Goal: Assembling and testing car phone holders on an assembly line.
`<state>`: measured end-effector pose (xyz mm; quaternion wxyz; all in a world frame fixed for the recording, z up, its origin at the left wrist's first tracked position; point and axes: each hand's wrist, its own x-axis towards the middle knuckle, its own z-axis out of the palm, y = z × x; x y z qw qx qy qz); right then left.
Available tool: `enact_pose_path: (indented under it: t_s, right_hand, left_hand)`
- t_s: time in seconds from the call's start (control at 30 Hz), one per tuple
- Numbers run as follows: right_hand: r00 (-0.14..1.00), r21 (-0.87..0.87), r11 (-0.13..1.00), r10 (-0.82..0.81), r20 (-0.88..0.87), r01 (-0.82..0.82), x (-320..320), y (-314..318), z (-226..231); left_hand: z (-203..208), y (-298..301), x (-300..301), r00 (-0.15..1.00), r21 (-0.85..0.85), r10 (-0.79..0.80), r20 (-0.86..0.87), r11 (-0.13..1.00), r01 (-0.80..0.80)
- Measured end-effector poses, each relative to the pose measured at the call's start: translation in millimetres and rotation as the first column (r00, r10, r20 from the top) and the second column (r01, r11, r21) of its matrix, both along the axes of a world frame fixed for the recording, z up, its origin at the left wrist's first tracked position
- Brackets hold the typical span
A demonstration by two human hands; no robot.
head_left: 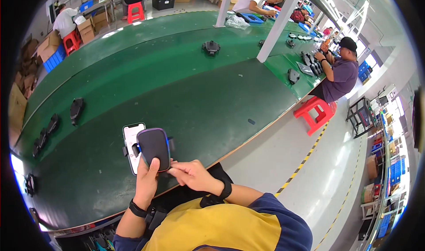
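In my left hand [147, 176] is a black phone holder [153, 147] with side clamp arms and a glowing blue-purple rim. The thumb presses on its front pad, near the lower end. A phone [131, 131] with a lit white screen shows partly behind the holder, on its left; whether it rests on the bench or against the hand I cannot tell. My right hand [192, 175] has its thumb and fingers pinched at the holder's lower right edge. Whatever lies between those fingertips is too small to make out.
The green bench [199, 105] bears several black holders, one at the left [76, 110] and one farther back [211, 47]. A small dark piece [251, 121] lies right of my hands. A co-worker [343, 71] sits at the right on a red stool [315, 113]. White posts [279, 25] rise from the bench.
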<state>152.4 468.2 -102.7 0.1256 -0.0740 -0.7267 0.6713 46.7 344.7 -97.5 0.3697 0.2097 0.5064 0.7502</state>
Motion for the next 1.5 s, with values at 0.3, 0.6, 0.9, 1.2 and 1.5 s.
enact_pose_path:
  t_s: [0.3,0.6,0.9,1.2,1.5]
  right_hand:
    - [0.956,-0.036,0.974,-0.211,0.204,0.222,20.4,50.4,-46.6]
    - [0.96,0.335,0.926,-0.237,0.151,0.176,-11.5,65.1,-41.5]
    - [0.925,0.587,0.724,-0.355,-0.135,0.363,-12.4,55.1,-63.9]
    - [0.889,0.564,0.716,-0.452,-0.074,0.411,-10.7,55.7,-58.4]
    - [0.888,0.577,0.712,-0.458,-0.051,0.401,-7.8,55.1,-58.8]
  left_hand:
    - [75.6,-26.6,-13.2,0.891,0.215,-0.006,-0.454,0.97,0.116]
    - [177.6,-16.9,2.7,0.583,0.601,-0.23,-0.779,-0.009,0.799]
    - [151.1,-49.2,-18.9,0.646,0.647,-0.047,-0.762,-0.016,0.762]
    - [144.8,-61.6,-45.1,0.691,0.691,0.059,-0.721,-0.013,0.723]
    - [144.1,-47.6,-47.5,0.697,0.699,-0.043,-0.715,-0.018,0.715]
